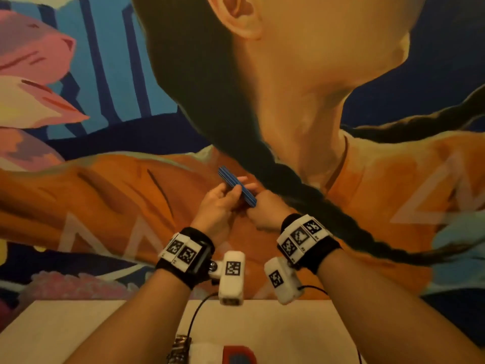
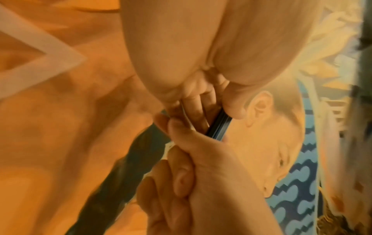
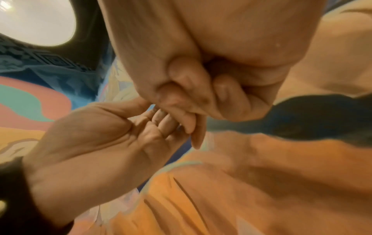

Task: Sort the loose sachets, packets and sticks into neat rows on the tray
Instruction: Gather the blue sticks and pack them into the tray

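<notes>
Both hands are up in the air, in front of the painted wall. The left hand and right hand press close together, with no gap between their fingers. The bundle of blue sticks sits between the fingertips and pokes up past them. Far below the fingers is the white table. A black cable and a red box lie there, near its front edge.
</notes>
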